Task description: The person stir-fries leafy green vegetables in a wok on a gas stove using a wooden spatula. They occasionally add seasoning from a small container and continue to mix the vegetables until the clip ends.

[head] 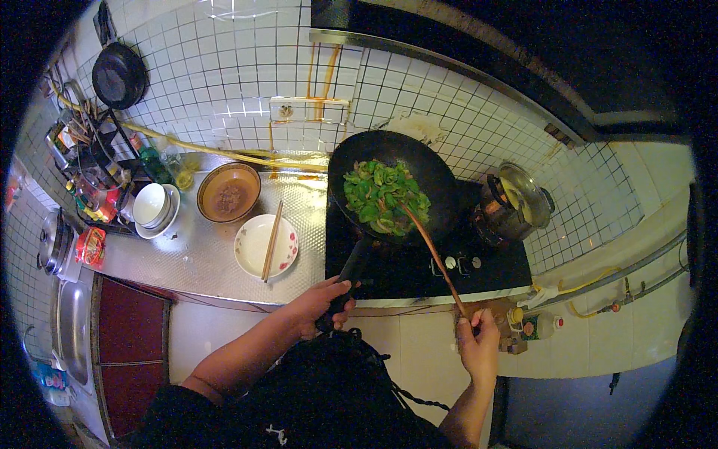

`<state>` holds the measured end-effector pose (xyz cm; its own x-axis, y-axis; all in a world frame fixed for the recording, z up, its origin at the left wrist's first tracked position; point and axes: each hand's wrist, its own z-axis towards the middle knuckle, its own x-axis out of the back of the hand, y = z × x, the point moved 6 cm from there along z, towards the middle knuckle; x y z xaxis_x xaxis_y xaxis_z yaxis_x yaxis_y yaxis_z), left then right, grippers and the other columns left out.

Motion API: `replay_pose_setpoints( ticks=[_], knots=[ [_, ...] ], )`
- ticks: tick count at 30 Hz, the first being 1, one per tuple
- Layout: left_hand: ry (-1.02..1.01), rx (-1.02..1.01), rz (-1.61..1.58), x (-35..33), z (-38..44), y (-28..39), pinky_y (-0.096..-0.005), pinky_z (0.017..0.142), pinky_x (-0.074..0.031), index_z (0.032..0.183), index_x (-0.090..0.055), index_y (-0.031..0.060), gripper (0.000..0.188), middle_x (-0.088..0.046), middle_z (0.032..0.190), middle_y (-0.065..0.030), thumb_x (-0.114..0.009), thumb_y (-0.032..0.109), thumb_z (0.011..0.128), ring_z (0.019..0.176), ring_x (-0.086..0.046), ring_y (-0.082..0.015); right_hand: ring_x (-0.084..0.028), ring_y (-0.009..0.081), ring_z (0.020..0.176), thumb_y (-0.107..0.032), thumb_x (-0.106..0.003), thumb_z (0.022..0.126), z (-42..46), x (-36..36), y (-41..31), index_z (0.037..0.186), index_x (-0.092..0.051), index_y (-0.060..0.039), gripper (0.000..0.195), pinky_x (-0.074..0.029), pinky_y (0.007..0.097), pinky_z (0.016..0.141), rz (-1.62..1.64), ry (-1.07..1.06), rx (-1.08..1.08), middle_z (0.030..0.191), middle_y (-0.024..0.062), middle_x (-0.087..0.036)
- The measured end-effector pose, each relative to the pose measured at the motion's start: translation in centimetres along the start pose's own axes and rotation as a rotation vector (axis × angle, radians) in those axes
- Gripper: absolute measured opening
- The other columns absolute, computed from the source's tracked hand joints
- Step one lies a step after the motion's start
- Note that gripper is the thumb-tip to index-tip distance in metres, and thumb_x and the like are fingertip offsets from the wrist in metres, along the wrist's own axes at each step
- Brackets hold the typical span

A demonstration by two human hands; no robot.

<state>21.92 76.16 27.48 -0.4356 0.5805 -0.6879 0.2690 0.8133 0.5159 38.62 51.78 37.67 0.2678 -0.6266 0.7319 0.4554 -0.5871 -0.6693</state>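
Note:
My left hand (331, 306) is closed around the black handle of a dark wok (437, 163). The wok sits on a black gas cooktop (392, 280), and sliced green vegetables (381, 193) with some brownish pieces lie in it. In my right hand (479, 339) is the end of a long wooden-handled utensil (437, 255); its far tip is hidden among the vegetables. Left of the wok, a white floral plate (252, 255) bears a pair of wooden chopsticks (273, 241). Behind the plate is a brown bowl (216, 175) with brownish liquid and residue.
A lidded pot (499, 219) stands right of the wok, near the wall. Stacked white bowls (151, 207), a green bottle (151, 163) and a red packet (91, 247) are on the left counter. A range hood (449, 62) overhangs the stove. Bottles (538, 325) stand low at the right.

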Motion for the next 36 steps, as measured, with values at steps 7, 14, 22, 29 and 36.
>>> replay_pose_setpoints(
  ticks=[7, 14, 22, 29, 36],
  knots=[
    [-0.007, 0.000, -0.014, -0.3, -0.3, 0.2, -0.0284, 0.044, -0.042, 0.119, -0.044, 0.0101, 0.026, -0.052, 0.072, -0.0054, -0.044, 0.027, 0.100, 0.047, -0.044, -0.0128, -0.038, 0.0180, 0.059, -0.012, -0.062, 0.088, -0.1, -0.1, 0.3, 0.082, -0.042, -0.0058, 0.022, -0.036, 0.0345, 0.053, 0.050, 0.013, -0.019, 0.066, 0.0076, -0.043],
    [-0.016, -0.034, 0.014, -0.3, -0.2, 0.2, -0.0286, 0.044, -0.042, 0.119, -0.043, 0.0093, 0.026, -0.051, 0.073, -0.0053, -0.043, 0.028, 0.100, 0.047, -0.044, -0.0127, -0.036, 0.0173, 0.057, -0.011, -0.063, 0.087, -0.1, -0.2, 0.8, 0.082, -0.042, -0.0063, 0.022, -0.034, 0.0339, 0.051, 0.065, 0.020, -0.027, 0.064, 0.0076, -0.041],
    [-0.006, -0.033, 0.025, -0.1, 0.1, 0.0, -0.0285, 0.044, -0.042, 0.120, -0.043, 0.0092, 0.027, -0.051, 0.073, -0.0052, -0.043, 0.028, 0.100, 0.048, -0.044, -0.0126, -0.043, 0.0069, 0.059, -0.005, -0.061, 0.087, 0.0, -0.2, 0.8, 0.080, -0.039, -0.0089, 0.023, -0.036, 0.0245, 0.050, 0.023, -0.012, -0.025, 0.066, -0.0005, -0.045],
    [0.004, -0.019, 0.010, -0.2, -0.2, 0.1, -0.0279, 0.044, -0.042, 0.120, -0.044, 0.0099, 0.026, -0.051, 0.073, -0.0049, -0.044, 0.027, 0.100, 0.048, -0.044, -0.0125, -0.042, 0.0079, 0.061, -0.006, -0.061, 0.086, 0.0, -0.1, 0.1, 0.080, -0.039, -0.0084, 0.023, -0.036, 0.0251, 0.052, 0.017, -0.008, -0.043, 0.066, 0.0000, -0.045],
    [0.020, -0.007, 0.008, -0.2, -0.2, 0.2, -0.0280, 0.043, -0.042, 0.118, -0.044, 0.0100, 0.025, -0.051, 0.073, -0.0049, -0.044, 0.027, 0.100, 0.047, -0.044, -0.0126, -0.042, 0.0083, 0.060, -0.007, -0.061, 0.086, 0.0, 0.0, -0.2, 0.079, -0.040, -0.0080, 0.023, -0.036, 0.0255, 0.052, -0.005, -0.002, -0.037, 0.065, 0.0003, -0.046]
  ],
)
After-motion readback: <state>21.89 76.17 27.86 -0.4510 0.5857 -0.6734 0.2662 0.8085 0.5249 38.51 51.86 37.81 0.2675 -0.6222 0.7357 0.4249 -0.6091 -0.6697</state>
